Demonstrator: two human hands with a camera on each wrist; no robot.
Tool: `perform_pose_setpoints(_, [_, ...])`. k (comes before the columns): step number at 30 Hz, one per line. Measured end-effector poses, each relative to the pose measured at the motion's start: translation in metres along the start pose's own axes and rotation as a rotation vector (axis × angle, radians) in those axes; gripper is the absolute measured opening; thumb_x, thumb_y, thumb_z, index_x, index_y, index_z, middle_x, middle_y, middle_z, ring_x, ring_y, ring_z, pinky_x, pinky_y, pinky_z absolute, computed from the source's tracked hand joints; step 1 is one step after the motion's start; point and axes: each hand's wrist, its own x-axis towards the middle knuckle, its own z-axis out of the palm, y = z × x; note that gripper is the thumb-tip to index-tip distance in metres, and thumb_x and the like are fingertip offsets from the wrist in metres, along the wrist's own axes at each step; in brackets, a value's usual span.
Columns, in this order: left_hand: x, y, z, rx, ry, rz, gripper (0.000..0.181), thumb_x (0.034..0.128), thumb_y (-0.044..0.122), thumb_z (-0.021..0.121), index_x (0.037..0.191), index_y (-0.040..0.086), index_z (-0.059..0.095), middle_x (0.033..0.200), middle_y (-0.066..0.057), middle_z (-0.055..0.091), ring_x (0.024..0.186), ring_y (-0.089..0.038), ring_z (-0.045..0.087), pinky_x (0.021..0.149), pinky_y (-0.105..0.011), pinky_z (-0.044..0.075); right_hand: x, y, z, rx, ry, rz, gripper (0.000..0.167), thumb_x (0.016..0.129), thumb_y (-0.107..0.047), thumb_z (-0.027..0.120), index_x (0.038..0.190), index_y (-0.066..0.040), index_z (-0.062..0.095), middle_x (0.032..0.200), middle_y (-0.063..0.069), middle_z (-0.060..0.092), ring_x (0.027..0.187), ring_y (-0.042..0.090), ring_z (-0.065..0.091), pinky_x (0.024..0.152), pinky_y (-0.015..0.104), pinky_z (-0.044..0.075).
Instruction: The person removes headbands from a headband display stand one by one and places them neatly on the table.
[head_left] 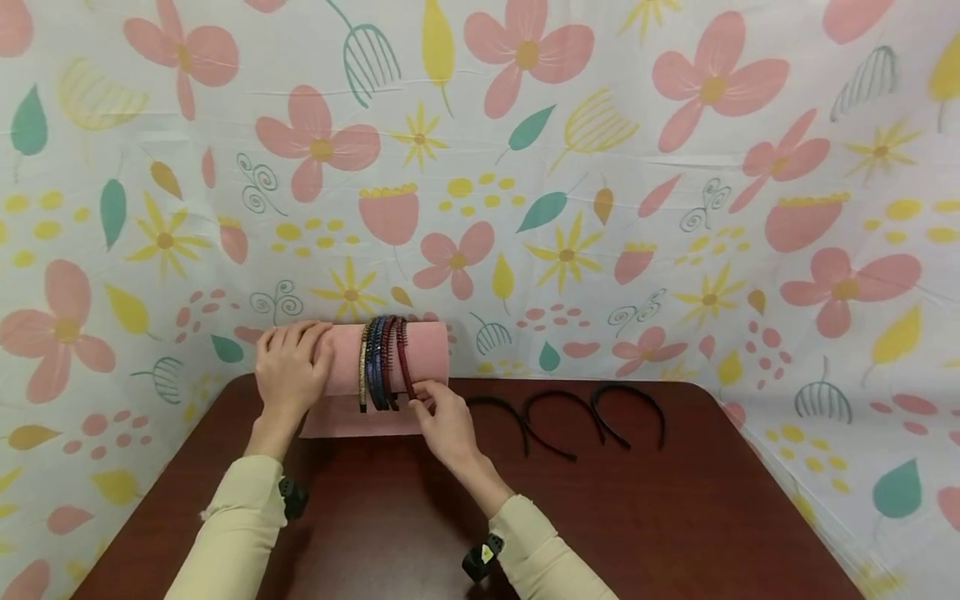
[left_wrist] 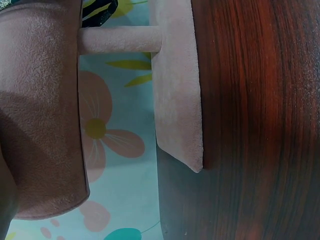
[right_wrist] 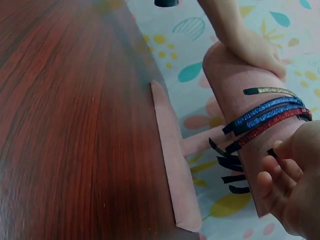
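A pink fuzzy roll on a stand point(head_left: 429, 348) bears several glittery headbands: a gold one point(head_left: 363, 367), blue ones point(right_wrist: 260, 112) and a red one point(right_wrist: 267, 125). The left hand point(head_left: 291, 367) rests on the roll's left end, fingers over its top. Between thumb and fingertips, the right hand point(head_left: 446, 421) pinches the end of a dark red headband point(head_left: 405, 358) at the roll's front, right of the others. In the right wrist view the right hand point(right_wrist: 295, 182) holds the black tip, partly hidden. The left wrist view shows the roll point(left_wrist: 45, 110) and the stand's base point(left_wrist: 177, 90).
Three black headbands lie on the dark wooden table point(head_left: 360, 517) right of the stand: one nearest the hand point(head_left: 510, 410), a middle one point(head_left: 562, 393) and a right one point(head_left: 645, 392). A floral cloth point(head_left: 480, 192) hangs behind the table.
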Motion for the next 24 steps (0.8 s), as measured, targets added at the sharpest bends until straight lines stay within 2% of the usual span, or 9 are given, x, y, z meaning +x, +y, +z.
perform_pose_setpoints(5, [0.000,0.001,-0.002,-0.001,0.009,0.005,0.035,0.0964,0.035,0.053,0.109,0.011,0.075,0.108,-0.014,0.072,0.102,-0.036,0.063,0.101,-0.057,0.040,-0.001,0.007,-0.005,-0.002,-0.007,-0.002,0.022,0.097,-0.019,0.064,0.117,-0.013,0.069,0.101,0.000,0.072,0.073,0.010,0.061,0.063,0.022,0.049])
perform_pose_setpoints(11, [-0.001,0.001,-0.001,0.002,0.003,0.001,0.037,0.0971,0.037,0.051,0.110,0.012,0.075,0.109,-0.013,0.072,0.103,-0.036,0.063,0.102,-0.057,0.040,-0.007,0.012,-0.013,-0.002,0.005,-0.005,0.024,0.097,-0.018,0.063,0.119,-0.011,0.067,0.109,0.003,0.072,0.088,0.016,0.069,0.073,0.032,0.055])
perform_pose_setpoints(14, [-0.001,0.000,-0.001,-0.005,0.015,0.000,0.036,0.0962,0.036,0.052,0.109,0.011,0.075,0.108,-0.014,0.072,0.103,-0.037,0.063,0.102,-0.057,0.040,-0.010,0.016,-0.018,-0.008,0.014,-0.014,0.024,0.097,-0.016,0.063,0.120,-0.010,0.066,0.111,0.005,0.071,0.090,0.018,0.070,0.073,0.034,0.055])
perform_pose_setpoints(17, [-0.002,0.000,0.000,-0.010,0.021,0.000,0.035,0.0959,0.036,0.053,0.108,0.011,0.076,0.108,-0.014,0.072,0.102,-0.037,0.063,0.102,-0.057,0.040,-0.010,0.022,-0.024,-0.031,0.026,-0.028,0.024,0.097,-0.016,0.063,0.120,-0.011,0.066,0.109,0.006,0.071,0.082,0.017,0.068,0.069,0.030,0.054])
perform_pose_setpoints(21, [-0.001,0.001,-0.001,-0.004,-0.002,-0.002,0.037,0.0975,0.036,0.051,0.110,0.011,0.075,0.110,-0.014,0.071,0.104,-0.037,0.063,0.102,-0.057,0.039,-0.009,0.030,-0.033,-0.047,0.046,-0.035,0.025,0.097,-0.018,0.064,0.121,-0.011,0.066,0.109,0.006,0.071,0.082,0.016,0.068,0.070,0.032,0.055])
perform_pose_setpoints(24, [0.000,0.001,-0.002,-0.006,-0.006,-0.006,0.036,0.0972,0.036,0.052,0.110,0.011,0.075,0.109,-0.014,0.071,0.104,-0.036,0.063,0.102,-0.057,0.039,-0.009,0.033,-0.039,-0.040,0.061,-0.044,0.027,0.097,-0.018,0.064,0.122,-0.010,0.066,0.111,0.007,0.071,0.088,0.019,0.070,0.074,0.037,0.057])
